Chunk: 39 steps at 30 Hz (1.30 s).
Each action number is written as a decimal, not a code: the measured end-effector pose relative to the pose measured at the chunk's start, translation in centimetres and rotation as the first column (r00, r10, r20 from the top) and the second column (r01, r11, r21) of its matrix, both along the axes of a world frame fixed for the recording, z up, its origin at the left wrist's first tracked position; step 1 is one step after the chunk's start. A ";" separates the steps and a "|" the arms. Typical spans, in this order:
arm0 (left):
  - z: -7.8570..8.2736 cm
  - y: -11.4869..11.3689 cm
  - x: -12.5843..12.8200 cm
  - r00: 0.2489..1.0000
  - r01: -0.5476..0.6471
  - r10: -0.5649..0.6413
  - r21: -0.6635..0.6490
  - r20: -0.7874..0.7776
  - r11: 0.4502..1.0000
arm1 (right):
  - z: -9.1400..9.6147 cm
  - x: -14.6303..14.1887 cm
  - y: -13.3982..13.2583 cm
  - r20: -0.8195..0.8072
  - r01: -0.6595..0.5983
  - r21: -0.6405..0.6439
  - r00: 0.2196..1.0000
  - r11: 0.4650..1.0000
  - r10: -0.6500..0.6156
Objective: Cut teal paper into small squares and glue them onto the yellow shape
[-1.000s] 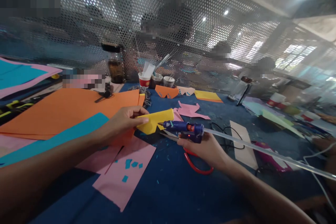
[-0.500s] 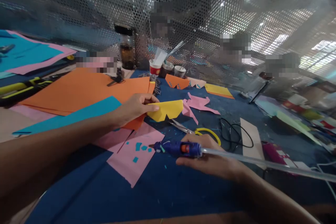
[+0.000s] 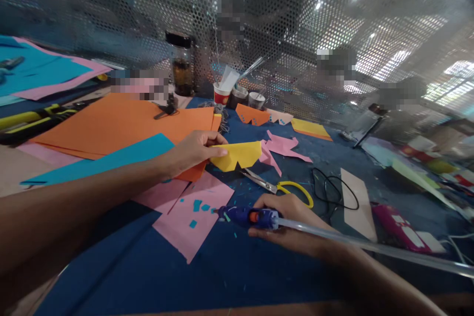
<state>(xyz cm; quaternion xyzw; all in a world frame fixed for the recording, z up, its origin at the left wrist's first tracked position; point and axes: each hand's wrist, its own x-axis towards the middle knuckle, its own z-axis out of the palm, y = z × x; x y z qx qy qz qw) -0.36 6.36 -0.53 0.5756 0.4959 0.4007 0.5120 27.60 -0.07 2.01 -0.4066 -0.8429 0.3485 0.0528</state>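
Between thumb and fingers, my left hand (image 3: 198, 150) pinches a yellow paper cutout (image 3: 240, 154) with a notch in its lower edge. My right hand (image 3: 285, 217) is closed round a blue glue gun (image 3: 240, 215), and a long clear glue stick (image 3: 326, 231) sticks out of its back. The gun's tip is at several small blue paper pieces (image 3: 197, 205) on a pink paper sheet (image 3: 185, 239); whether it touches one I cannot tell. Scissors with yellow handles (image 3: 296, 191) lie just beyond the gun, their blades near the yellow cutout.
Orange sheets (image 3: 92, 123) and a blue strip (image 3: 122, 158) lie at left. Pink cutouts (image 3: 283, 145), an orange cutout (image 3: 254, 114), paper cups (image 3: 221, 95) and a jar (image 3: 182, 69) are farther back. A black cord (image 3: 329, 187) and a magenta case (image 3: 398, 227) lie at right.
The glue gun has dipped slightly at its back, and my right hand has shifted a little lower. My left hand keeps its pinch on the yellow paper cutout. The view has shifted slightly.
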 end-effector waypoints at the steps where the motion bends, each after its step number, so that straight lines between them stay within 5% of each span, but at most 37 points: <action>1: 0.0 0.0 0.0 1.000 0.004 -0.004 0.002 0.002 1.000 | 0.0 0.0 0.0 0.005 0.002 -0.002 1.000 1.000 -0.002; 21: 0.0 -0.1 0.0 1.000 0.013 -0.013 0.006 0.009 1.000 | -0.1 0.6 0.3 -0.082 0.119 0.020 0.990 0.993 -0.117; 27: -0.5 0.5 -0.2 1.000 0.002 -0.003 -0.014 -0.018 1.000 | 0.8 1.2 0.8 -0.206 0.345 -0.005 0.918 0.939 -0.339; 32: -0.9 0.7 -0.6 1.000 -0.006 0.006 -0.034 0.002 0.999 | 0.7 2.1 1.6 -0.311 0.522 0.137 0.830 0.842 -0.463; 39: -0.1 0.0 -0.3 1.000 -0.004 0.004 -0.032 -0.004 0.999 | 1.1 1.3 1.7 -0.250 0.485 0.155 0.862 0.861 -0.441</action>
